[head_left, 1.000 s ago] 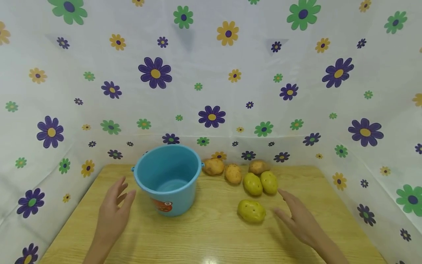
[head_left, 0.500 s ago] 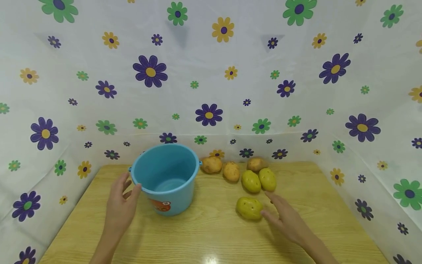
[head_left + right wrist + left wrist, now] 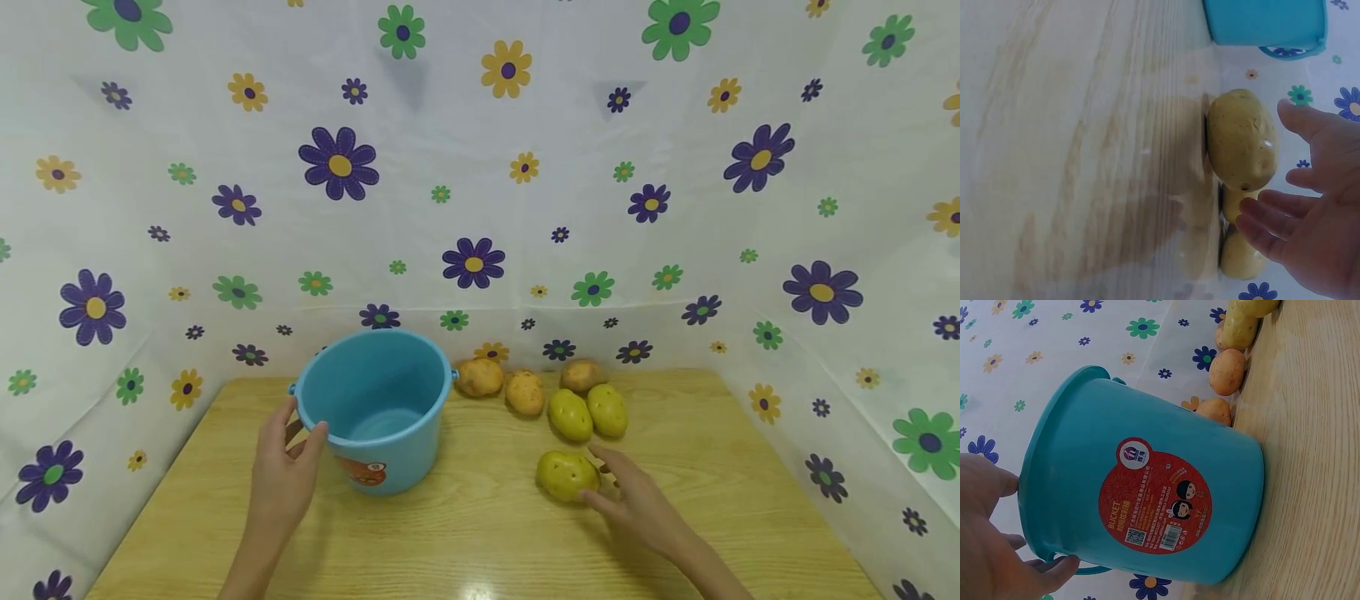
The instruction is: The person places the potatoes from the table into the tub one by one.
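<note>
A blue bucket [image 3: 397,454] with a red round label [image 3: 1160,500] stands upright on the table. My left hand [image 3: 285,475] is at its left side, fingers apart, with the thumb in front of the rim and the fingertips by the handle knob; in the left wrist view a fingertip meets the rim. A yellow-green potato [image 3: 564,477] lies nearest to my right hand [image 3: 637,504]. That hand's thumb and fingers spread around the potato's right end, and a narrow gap shows in the right wrist view. Whether the thumb touches it, I cannot tell.
Two more yellow-green potatoes [image 3: 570,415] lie side by side behind the near one. Brown potatoes [image 3: 525,393] sit along the back, one close to the bucket. A flower-printed sheet [image 3: 480,208] walls the wooden table [image 3: 465,542] at the back and sides.
My left hand has moved right and up to the bucket's rim. My right hand has moved left to the near potato. The camera view has shifted slightly; bucket and potatoes stay in place.
</note>
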A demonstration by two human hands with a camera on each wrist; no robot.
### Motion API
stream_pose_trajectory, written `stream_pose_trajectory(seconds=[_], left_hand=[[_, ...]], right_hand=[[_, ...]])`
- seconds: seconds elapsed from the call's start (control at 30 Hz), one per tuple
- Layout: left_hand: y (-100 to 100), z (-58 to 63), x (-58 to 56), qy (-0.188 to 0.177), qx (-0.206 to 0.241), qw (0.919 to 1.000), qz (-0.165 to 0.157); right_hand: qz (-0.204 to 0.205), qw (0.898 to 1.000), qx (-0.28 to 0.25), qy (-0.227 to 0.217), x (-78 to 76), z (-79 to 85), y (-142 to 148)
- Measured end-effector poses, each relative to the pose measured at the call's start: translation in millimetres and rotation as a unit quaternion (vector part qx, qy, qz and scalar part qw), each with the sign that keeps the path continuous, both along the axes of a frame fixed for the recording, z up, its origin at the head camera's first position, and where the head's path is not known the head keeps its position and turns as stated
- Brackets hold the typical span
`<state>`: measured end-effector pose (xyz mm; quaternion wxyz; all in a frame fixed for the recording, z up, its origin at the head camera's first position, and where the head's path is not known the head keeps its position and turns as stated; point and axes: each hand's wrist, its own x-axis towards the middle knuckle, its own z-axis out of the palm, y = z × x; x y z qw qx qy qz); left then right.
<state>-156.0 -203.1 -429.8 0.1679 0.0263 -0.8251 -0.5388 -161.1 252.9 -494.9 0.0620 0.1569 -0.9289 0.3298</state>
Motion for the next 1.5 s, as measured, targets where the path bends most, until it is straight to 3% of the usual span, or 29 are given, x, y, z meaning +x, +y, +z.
stream_pose_trajectory(seconds=[0.33, 0.5, 0.8, 1.5], left_hand=[[2.5, -3.1, -2.4, 0.006, 0.007, 0.9998, -0.019], [3.9, -3.0, -0.7, -0.013, 0.013, 0.9995, -0.026], [2.6, -5.0, -0.1, -0.021, 0.021, 0.9990, -0.035], [4.0, -4.6, -1.9, -0.003, 0.015, 0.9987, -0.048]], right_hand=[[-0.005, 0.999, -0.017, -0.044, -4.8, -8.2, -9.4], [-0.011, 0.997, -0.023, -0.067, -5.7, -9.9, -12.6], [-0.027, 0.997, -0.026, -0.067, -4.2, -11.4, -14.5], [-0.052, 0.997, -0.037, -0.047, -6.1, -13.1, -15.2]])
